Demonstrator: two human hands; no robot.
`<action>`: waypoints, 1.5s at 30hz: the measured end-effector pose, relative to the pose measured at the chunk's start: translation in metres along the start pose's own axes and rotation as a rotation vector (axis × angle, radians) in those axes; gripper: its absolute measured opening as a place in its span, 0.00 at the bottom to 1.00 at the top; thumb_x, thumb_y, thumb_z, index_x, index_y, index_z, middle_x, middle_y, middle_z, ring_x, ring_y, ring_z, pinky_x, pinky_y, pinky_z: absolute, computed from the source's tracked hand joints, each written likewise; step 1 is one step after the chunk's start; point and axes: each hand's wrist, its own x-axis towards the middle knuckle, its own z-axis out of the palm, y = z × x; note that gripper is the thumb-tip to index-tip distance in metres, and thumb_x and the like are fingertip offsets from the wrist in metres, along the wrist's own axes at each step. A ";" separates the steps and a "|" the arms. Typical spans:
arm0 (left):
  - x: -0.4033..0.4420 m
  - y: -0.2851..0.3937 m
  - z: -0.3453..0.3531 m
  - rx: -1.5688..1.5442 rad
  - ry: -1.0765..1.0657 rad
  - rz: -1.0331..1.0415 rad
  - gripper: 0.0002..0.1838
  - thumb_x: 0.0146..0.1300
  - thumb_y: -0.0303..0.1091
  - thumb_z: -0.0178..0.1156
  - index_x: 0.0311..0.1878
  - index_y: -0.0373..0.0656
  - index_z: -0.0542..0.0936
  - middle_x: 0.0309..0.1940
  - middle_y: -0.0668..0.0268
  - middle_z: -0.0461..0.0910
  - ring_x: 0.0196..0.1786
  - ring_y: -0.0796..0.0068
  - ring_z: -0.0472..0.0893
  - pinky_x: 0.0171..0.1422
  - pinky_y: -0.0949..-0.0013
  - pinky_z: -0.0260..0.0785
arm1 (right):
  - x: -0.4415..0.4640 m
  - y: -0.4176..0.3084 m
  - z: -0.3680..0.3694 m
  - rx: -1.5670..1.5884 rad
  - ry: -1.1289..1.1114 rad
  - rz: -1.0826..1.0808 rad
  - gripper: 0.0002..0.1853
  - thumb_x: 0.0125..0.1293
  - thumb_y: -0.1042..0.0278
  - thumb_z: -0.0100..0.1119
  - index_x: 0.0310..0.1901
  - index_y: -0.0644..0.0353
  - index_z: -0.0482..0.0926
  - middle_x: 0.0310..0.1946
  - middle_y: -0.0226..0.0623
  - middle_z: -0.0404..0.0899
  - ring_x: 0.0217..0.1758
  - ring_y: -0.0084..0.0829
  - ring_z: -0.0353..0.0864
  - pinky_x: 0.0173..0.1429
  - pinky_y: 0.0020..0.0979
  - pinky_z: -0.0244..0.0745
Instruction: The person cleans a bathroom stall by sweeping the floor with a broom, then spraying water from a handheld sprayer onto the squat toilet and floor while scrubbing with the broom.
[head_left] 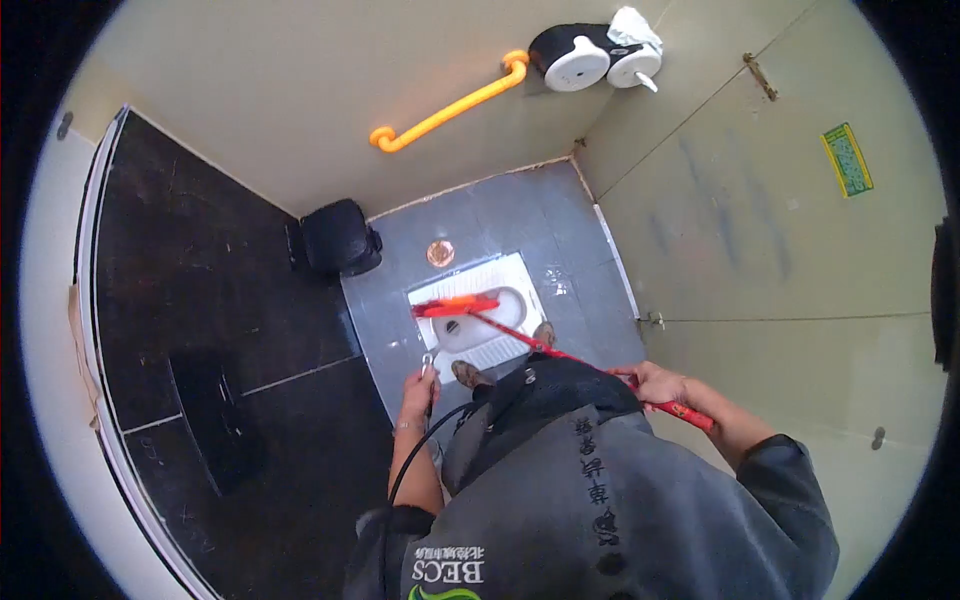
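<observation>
My right hand is closed around the red handle of a long broom. Its orange-red head lies across the white squat toilet, over the bowl; whether the bristles touch it I cannot tell. In my left hand, fingers wrapped, is a slim tool with a shiny metal tip; its kind is unclear. That hand is near the toilet's front left corner. My shoes stand at the toilet's near edge.
A black bin stands against the dark partition at left. An orange grab bar and paper dispensers are on the far wall. At right is a pale green panel with a latch. The grey floor has wet-looking patches.
</observation>
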 end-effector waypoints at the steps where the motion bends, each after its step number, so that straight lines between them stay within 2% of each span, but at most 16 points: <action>1: -0.007 -0.003 -0.004 0.001 0.018 -0.001 0.16 0.65 0.46 0.52 0.36 0.41 0.76 0.15 0.71 0.69 0.14 0.80 0.67 0.17 0.75 0.58 | -0.006 -0.013 -0.002 -0.026 -0.024 0.007 0.36 0.49 0.80 0.50 0.65 0.56 0.61 0.19 0.32 0.74 0.15 0.21 0.71 0.20 0.27 0.68; 8: -0.072 0.006 -0.008 -0.037 0.148 0.051 0.18 0.63 0.48 0.55 0.39 0.40 0.76 0.16 0.71 0.70 0.17 0.82 0.69 0.21 0.77 0.59 | -0.030 -0.057 -0.053 -0.185 0.217 -0.032 0.37 0.48 0.80 0.53 0.65 0.58 0.62 0.20 0.38 0.76 0.15 0.24 0.73 0.21 0.30 0.70; 10: -0.081 0.008 -0.008 -0.041 0.154 0.054 0.19 0.63 0.48 0.55 0.41 0.39 0.76 0.16 0.70 0.71 0.18 0.81 0.69 0.21 0.76 0.60 | -0.006 -0.058 -0.083 -0.316 0.401 -0.094 0.34 0.49 0.77 0.55 0.63 0.57 0.65 0.22 0.43 0.77 0.17 0.29 0.75 0.24 0.34 0.72; 14: -0.092 0.006 -0.004 -0.008 0.126 0.089 0.19 0.64 0.47 0.55 0.42 0.38 0.76 0.17 0.70 0.72 0.17 0.81 0.70 0.22 0.76 0.60 | 0.109 -0.038 -0.158 -0.595 0.556 0.008 0.25 0.50 0.70 0.55 0.54 0.54 0.74 0.34 0.49 0.81 0.35 0.40 0.83 0.41 0.39 0.77; 16: -0.082 0.011 0.005 0.025 0.095 0.108 0.19 0.64 0.46 0.55 0.42 0.37 0.76 0.17 0.69 0.72 0.17 0.80 0.70 0.22 0.76 0.61 | 0.148 -0.040 -0.174 -0.422 0.628 0.098 0.20 0.51 0.70 0.56 0.49 0.58 0.76 0.41 0.50 0.80 0.42 0.43 0.82 0.45 0.40 0.77; 18: -0.079 0.004 -0.004 0.019 0.017 0.202 0.18 0.63 0.44 0.56 0.42 0.36 0.76 0.17 0.69 0.71 0.18 0.80 0.70 0.22 0.76 0.61 | 0.135 -0.053 -0.161 -0.424 0.649 0.144 0.19 0.51 0.70 0.56 0.47 0.61 0.76 0.42 0.50 0.79 0.42 0.43 0.81 0.46 0.40 0.76; 20: -0.095 0.036 0.013 0.118 0.004 0.137 0.17 0.63 0.43 0.57 0.42 0.37 0.77 0.17 0.70 0.71 0.18 0.81 0.70 0.24 0.77 0.62 | 0.132 -0.023 -0.125 -0.425 0.615 0.225 0.18 0.51 0.71 0.56 0.46 0.63 0.75 0.42 0.51 0.79 0.43 0.43 0.81 0.46 0.41 0.76; 22: -0.094 0.040 0.015 0.161 -0.022 0.129 0.16 0.63 0.43 0.57 0.42 0.38 0.77 0.18 0.71 0.71 0.19 0.82 0.69 0.24 0.78 0.60 | 0.124 0.038 -0.104 -0.585 0.736 0.079 0.18 0.51 0.72 0.57 0.45 0.67 0.73 0.41 0.50 0.79 0.44 0.44 0.81 0.46 0.42 0.76; 26: -0.077 0.029 0.011 0.110 -0.073 0.094 0.15 0.64 0.43 0.56 0.42 0.39 0.77 0.17 0.72 0.71 0.19 0.83 0.69 0.23 0.79 0.59 | 0.054 0.094 -0.031 -0.595 0.572 0.151 0.19 0.51 0.70 0.57 0.46 0.66 0.71 0.37 0.50 0.80 0.40 0.46 0.81 0.44 0.41 0.76; 28: -0.070 0.026 0.015 0.147 -0.094 0.077 0.15 0.64 0.43 0.56 0.41 0.40 0.78 0.17 0.72 0.70 0.19 0.84 0.68 0.23 0.79 0.58 | 0.034 0.110 0.009 -0.401 0.412 0.272 0.22 0.51 0.70 0.56 0.50 0.63 0.70 0.34 0.51 0.80 0.37 0.46 0.81 0.42 0.40 0.76; 32: -0.044 0.013 0.015 0.249 -0.127 0.021 0.14 0.64 0.43 0.55 0.39 0.40 0.78 0.16 0.73 0.69 0.18 0.83 0.68 0.21 0.78 0.59 | -0.029 0.106 0.077 0.113 0.423 0.058 0.33 0.50 0.70 0.54 0.63 0.57 0.64 0.22 0.38 0.76 0.21 0.32 0.78 0.26 0.34 0.73; 33: -0.039 0.014 0.018 0.275 -0.150 0.016 0.15 0.64 0.43 0.55 0.40 0.40 0.78 0.16 0.73 0.69 0.18 0.83 0.69 0.21 0.78 0.59 | -0.042 0.111 0.077 0.138 0.468 0.061 0.33 0.50 0.70 0.54 0.63 0.57 0.64 0.22 0.38 0.76 0.21 0.32 0.78 0.26 0.34 0.73; 35: -0.031 0.023 0.017 0.316 -0.194 0.026 0.15 0.64 0.43 0.55 0.40 0.40 0.78 0.16 0.72 0.70 0.18 0.82 0.70 0.21 0.77 0.60 | -0.062 0.112 0.078 0.357 0.311 0.074 0.36 0.50 0.70 0.53 0.66 0.54 0.60 0.20 0.31 0.74 0.16 0.22 0.72 0.21 0.28 0.69; 38: -0.017 0.041 0.017 0.383 -0.287 0.023 0.15 0.63 0.44 0.57 0.41 0.40 0.78 0.19 0.70 0.73 0.19 0.81 0.73 0.22 0.76 0.63 | -0.101 0.092 0.072 0.386 0.251 0.045 0.37 0.51 0.71 0.52 0.67 0.53 0.59 0.21 0.29 0.74 0.16 0.19 0.70 0.19 0.25 0.67; 40: -0.011 0.063 0.015 0.698 -0.252 -0.267 0.12 0.61 0.40 0.52 0.40 0.41 0.73 0.16 0.67 0.70 0.19 0.76 0.70 0.25 0.72 0.63 | -0.111 0.098 0.069 0.469 0.304 -0.022 0.37 0.51 0.73 0.52 0.67 0.53 0.59 0.20 0.29 0.74 0.15 0.19 0.70 0.19 0.25 0.68; 45: 0.050 0.025 -0.028 0.401 -0.181 -0.217 0.11 0.61 0.43 0.55 0.35 0.46 0.77 0.15 0.73 0.68 0.18 0.80 0.67 0.22 0.75 0.59 | -0.132 0.108 0.052 0.492 0.449 0.020 0.37 0.52 0.73 0.52 0.67 0.52 0.58 0.20 0.31 0.75 0.15 0.22 0.72 0.21 0.28 0.71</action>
